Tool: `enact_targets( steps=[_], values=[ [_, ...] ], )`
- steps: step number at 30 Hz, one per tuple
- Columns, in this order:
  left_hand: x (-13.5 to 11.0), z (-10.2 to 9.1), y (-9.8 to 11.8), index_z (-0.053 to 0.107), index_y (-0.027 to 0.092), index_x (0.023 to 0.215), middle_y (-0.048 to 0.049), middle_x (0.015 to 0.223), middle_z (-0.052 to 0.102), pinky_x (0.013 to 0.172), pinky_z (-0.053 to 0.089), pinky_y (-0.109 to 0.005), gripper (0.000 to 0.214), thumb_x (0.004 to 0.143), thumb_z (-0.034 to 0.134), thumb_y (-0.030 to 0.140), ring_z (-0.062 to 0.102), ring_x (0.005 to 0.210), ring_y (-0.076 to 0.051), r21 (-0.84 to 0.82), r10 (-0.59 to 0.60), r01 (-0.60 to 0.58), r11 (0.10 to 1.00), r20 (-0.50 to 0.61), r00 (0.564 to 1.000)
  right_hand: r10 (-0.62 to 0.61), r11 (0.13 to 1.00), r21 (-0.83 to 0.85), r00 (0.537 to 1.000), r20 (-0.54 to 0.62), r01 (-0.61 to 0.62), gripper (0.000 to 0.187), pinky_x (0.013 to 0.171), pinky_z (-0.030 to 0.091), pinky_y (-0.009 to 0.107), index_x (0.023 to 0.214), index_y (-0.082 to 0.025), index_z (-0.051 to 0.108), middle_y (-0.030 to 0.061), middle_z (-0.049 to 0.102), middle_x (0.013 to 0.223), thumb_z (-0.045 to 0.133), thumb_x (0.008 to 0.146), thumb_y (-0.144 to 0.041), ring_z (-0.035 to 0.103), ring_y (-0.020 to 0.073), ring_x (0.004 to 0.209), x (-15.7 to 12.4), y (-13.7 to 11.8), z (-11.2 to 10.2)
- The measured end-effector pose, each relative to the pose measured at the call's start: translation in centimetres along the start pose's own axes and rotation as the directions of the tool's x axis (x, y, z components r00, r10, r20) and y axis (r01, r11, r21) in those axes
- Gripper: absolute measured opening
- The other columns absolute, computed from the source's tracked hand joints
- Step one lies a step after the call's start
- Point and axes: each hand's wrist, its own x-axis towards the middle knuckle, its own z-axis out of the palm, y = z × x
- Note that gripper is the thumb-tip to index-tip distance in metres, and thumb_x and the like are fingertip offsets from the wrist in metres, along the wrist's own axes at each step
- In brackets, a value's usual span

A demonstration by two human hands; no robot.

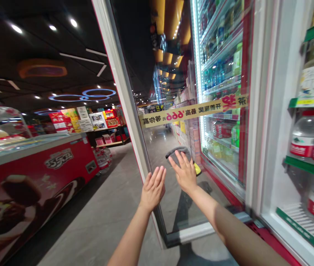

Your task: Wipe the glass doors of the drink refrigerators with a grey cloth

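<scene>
A tall glass door (179, 207) with a pale metal frame stands swung out from a drinks fridge. My right hand (183, 170) lies flat with spread fingers on a grey cloth (170, 151) with a yellow and black edge, pressing it against the glass. Most of the cloth's middle is hidden by the hand. Near the door's free edge is my left hand (153, 187), its fingers stretched out side by side and holding nothing. Whether it touches the frame I cannot tell. Above both hands a yellow printed strip (212, 109) crosses the glass.
Fridge shelves (311, 166) with large bottles (303, 135) rise at the right, close to my right arm. A red ice cream freezer (71, 173) stands at the left. Behind it are shelves with boxed goods (109, 122). Grey floor (90, 221) runs between freezer and door.
</scene>
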Motion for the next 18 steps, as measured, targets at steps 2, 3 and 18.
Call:
enact_targets(
  steps=[2,3,18],
  values=[
    [-1.9,0.1,-0.3,0.022,0.014,0.162,-0.0100,0.160,0.041,0.131,0.006,-0.038,0.073,0.095,0.050,0.020,0.028,0.154,-0.020,-0.002,-0.116,0.116,0.993,0.041,0.992,-0.193,0.980,0.050,0.981,0.016,0.192,0.063,0.121,0.027,0.054,0.151,-0.035,0.048,0.0064,0.046,0.159,0.057,0.092,-0.013,0.042,0.0245,0.144,-1.1,-0.2,0.8],
    [-2.8,0.0,-0.4,0.020,0.014,0.162,-0.0107,0.160,0.040,0.131,0.008,-0.039,0.074,0.095,0.051,0.022,0.028,0.154,-0.020,0.002,-0.151,0.151,0.988,0.065,0.986,-0.294,0.954,0.078,0.956,0.023,0.291,0.062,0.123,0.024,0.052,0.149,-0.035,0.050,0.0043,0.048,0.158,0.056,0.092,-0.012,0.044,0.0218,0.141,-1.7,0.0,1.1],
    [-6.1,0.4,-1.1,0.022,0.015,0.162,-0.0114,0.164,0.031,0.127,0.026,-0.044,0.076,0.096,0.056,0.030,0.025,0.155,-0.023,0.024,-0.203,0.204,0.979,0.282,0.938,-0.511,0.853,0.137,0.859,0.019,0.504,0.050,0.127,0.017,0.047,0.144,-0.030,0.055,0.0012,0.054,0.154,0.054,0.096,-0.015,0.049,0.0183,0.137,-0.6,-1.9,2.1]
  ],
)
